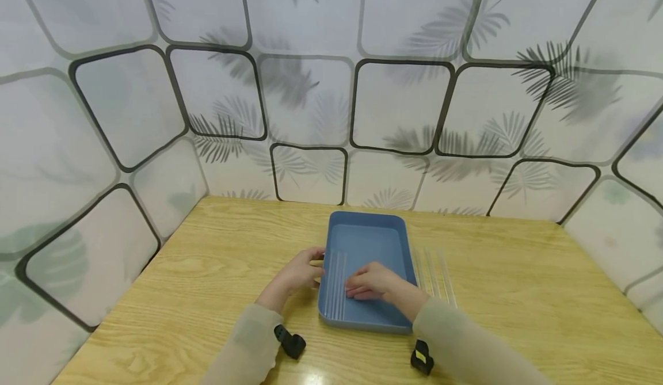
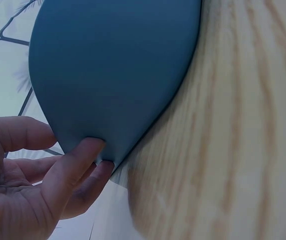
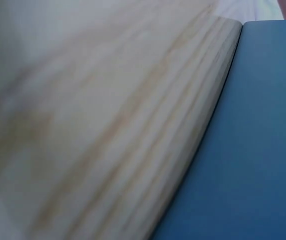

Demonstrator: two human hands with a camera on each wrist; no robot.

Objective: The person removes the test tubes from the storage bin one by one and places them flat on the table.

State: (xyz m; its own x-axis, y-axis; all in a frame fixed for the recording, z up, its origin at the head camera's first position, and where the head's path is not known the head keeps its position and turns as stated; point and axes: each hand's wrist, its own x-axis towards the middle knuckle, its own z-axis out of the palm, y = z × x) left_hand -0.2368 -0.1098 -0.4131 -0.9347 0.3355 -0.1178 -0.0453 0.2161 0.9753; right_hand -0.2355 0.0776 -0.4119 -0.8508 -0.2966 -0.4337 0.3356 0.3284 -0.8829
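A blue rectangular tray [image 1: 369,235] lies on the table. Several clear, thin rods [image 1: 335,293] lie side by side, lengthwise, along its left inside. My right hand [image 1: 375,281] reaches over the tray's right wall, its fingertips pinching the rightmost of these rods. On the tray's left, my left hand [image 1: 300,271] touches the outer wall with loosely bent fingers. The left wrist view shows those fingertips [image 2: 95,145] against the smooth wall of the tray [image 2: 117,70]. Only the tray's side [image 3: 253,135] and tabletop fill most of the right wrist view; the fingers are out of it.
More clear rods [image 1: 434,275] lie on the wooden table [image 1: 518,281] just right of the tray, partly behind my right forearm. A patterned cloth backdrop [image 1: 311,97] stands behind and at both sides. Black wrist devices [image 1: 292,345] are strapped over both sleeves.
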